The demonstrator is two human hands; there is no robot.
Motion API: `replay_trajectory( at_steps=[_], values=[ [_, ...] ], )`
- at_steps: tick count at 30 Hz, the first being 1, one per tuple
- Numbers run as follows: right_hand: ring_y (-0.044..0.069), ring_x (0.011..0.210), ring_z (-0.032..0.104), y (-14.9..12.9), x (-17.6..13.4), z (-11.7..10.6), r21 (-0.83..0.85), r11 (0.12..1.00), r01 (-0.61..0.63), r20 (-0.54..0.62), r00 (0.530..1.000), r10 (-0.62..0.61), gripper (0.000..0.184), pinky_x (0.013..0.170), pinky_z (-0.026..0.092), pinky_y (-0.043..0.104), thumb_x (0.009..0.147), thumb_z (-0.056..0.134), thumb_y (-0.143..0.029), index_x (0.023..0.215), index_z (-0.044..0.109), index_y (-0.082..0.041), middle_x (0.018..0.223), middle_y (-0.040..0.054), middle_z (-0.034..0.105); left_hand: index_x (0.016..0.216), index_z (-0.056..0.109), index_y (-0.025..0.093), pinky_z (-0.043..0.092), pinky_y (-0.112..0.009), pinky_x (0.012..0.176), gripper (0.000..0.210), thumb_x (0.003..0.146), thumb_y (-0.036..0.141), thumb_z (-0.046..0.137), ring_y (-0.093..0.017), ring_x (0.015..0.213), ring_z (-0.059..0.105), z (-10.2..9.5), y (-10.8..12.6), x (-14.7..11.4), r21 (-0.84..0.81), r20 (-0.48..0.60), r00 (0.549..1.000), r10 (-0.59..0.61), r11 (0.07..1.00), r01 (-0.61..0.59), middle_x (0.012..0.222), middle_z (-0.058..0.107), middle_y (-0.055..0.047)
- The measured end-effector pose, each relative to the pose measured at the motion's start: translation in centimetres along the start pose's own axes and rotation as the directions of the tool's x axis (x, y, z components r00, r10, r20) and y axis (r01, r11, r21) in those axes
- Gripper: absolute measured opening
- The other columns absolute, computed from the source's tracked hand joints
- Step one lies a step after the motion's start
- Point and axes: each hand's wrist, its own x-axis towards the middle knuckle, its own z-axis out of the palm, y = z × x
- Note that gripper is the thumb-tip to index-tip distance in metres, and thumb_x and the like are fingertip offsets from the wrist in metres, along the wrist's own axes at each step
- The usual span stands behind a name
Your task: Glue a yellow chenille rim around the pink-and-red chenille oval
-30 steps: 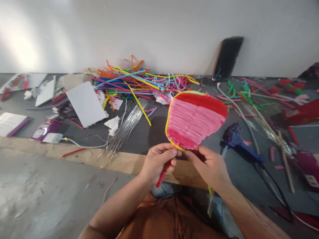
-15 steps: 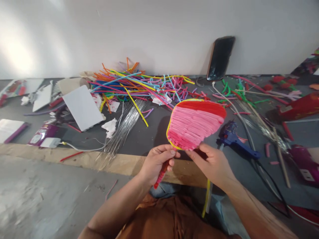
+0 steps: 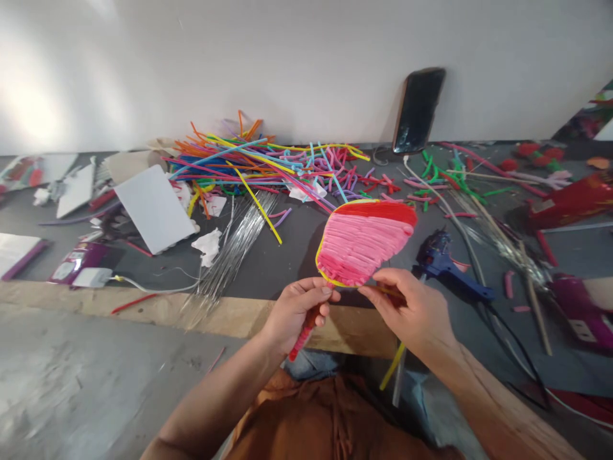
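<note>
L fingers are pinching stem of pink-red panel, R fingers gripping yellow pipe cleaner; yellow's edging L side & most of top, lower-R edge looking bare.

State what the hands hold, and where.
Left hand: the fuzzy pink-red fan shape, high on its stem. Right hand: its fuzzy yellow edging strip, near the base.

A craft workspace — bright pipe cleaners heaped by a plain wall, a blue glue gun, loose wires and white scraps strewn over the dark bench.
</note>
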Motion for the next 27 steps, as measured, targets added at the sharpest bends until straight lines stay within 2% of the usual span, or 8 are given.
replay_trajectory(
  at_steps=[5,8,16,18,20,23,25,27],
  values=[
    [0.01,0.056,0.057,1.1,0.2,-0.6,-0.31,0.84,0.445,0.046,0.89,-0.454,0.033,0.055,0.041,0.022,0.085,0.061,-0.01,0.116,0.059,-0.019,0.062,-0.0036,0.06,0.072,0.066,0.01,0.039,-0.009,0.036,0.021,0.062,0.02,0.081,-0.001,0.042,0.049,0.4,0.2,0.0,-0.01,-0.008,1.0,-0.014,1.0,0.014,0.068,0.068,-0.003],
    [0.011,0.058,0.055,1.3,0.7,-1.3,-0.355,0.771,0.528,0.11,0.843,-0.527,0.034,0.056,0.04,0.024,0.085,0.058,-0.007,0.116,0.062,-0.02,0.061,-0.0029,0.058,0.073,0.066,0.009,0.041,-0.009,0.036,0.015,0.066,0.016,0.077,-0.002,0.043,0.051,0.4,0.3,-0.1,-0.02,0.014,1.0,-0.024,1.0,0.024,0.069,0.068,-0.004],
    [0.013,0.061,0.057,0.6,3.0,-3.3,-0.411,0.627,0.662,0.065,0.707,-0.705,0.019,0.061,0.045,0.027,0.083,0.063,-0.01,0.1,0.066,-0.018,0.065,-0.0011,0.065,0.075,0.068,0.008,0.042,-0.007,0.037,0.005,0.072,0.011,0.07,-0.002,0.044,0.054,2.0,1.7,-1.3,-0.094,0.082,0.995,-0.06,0.993,0.068,0.07,0.068,-0.004],
    [0.013,0.061,0.059,0.4,3.6,-3.7,-0.392,0.678,0.622,0.047,0.75,-0.66,0.017,0.062,0.046,0.026,0.085,0.06,-0.013,0.097,0.067,-0.022,0.066,-0.0012,0.067,0.081,0.07,0.009,0.047,-0.01,0.042,0.013,0.073,0.019,0.072,-0.004,0.048,0.058,2.5,2.4,-1.8,-0.054,0.115,0.993,-0.034,0.998,0.04,0.074,0.07,-0.006],
    [0.013,0.062,0.061,0.2,4.2,-4.2,-0.329,0.796,0.508,0.011,0.845,-0.535,0.015,0.063,0.047,0.026,0.088,0.056,-0.017,0.093,0.069,-0.023,0.068,0.0002,0.068,0.089,0.071,0.009,0.052,-0.015,0.047,0.026,0.073,0.03,0.074,-0.009,0.055,0.064,2.6,3.3,-2.3,0.058,0.165,0.986,-0.003,0.998,-0.007,0.08,0.072,-0.01],
    [0.013,0.061,0.062,-0.4,5.2,-5.0,-0.151,0.954,0.259,-0.012,0.965,-0.264,0.017,0.06,0.048,0.025,0.091,0.052,-0.024,0.089,0.069,-0.023,0.069,0.0015,0.068,0.088,0.071,0.011,0.045,-0.016,0.04,0.029,0.076,0.038,0.071,-0.009,0.047,0.059,2.5,4.9,-3.0,0.309,0.194,0.966,0.169,0.924,-0.224,0.072,0.069,-0.007],
    [0.013,0.063,0.063,-0.9,5.8,-5.6,-0.021,0.99,0.136,0.013,0.991,-0.136,0.017,0.061,0.049,0.025,0.089,0.052,-0.025,0.088,0.069,-0.022,0.073,0.0015,0.07,0.082,0.07,0.014,0.039,-0.015,0.04,0.022,0.076,0.035,0.072,-0.005,0.044,0.051,2.6,6.3,-3.4,0.461,0.171,0.888,0.428,0.761,-0.456,0.063,0.064,-0.001],
    [0.015,0.069,0.066,-1.5,6.2,-6.1,0.088,0.995,0.048,0.049,0.997,-0.052,0.016,0.064,0.051,0.026,0.087,0.053,-0.025,0.087,0.069,-0.022,0.079,0.0018,0.073,0.081,0.07,0.017,0.041,-0.015,0.049,0.016,0.074,0.029,0.075,-0.006,0.052,0.052,3.0,7.6,-3.5,0.575,0.192,0.735,0.65,0.533,-0.621,0.065,0.062,0.001]
  ],
)
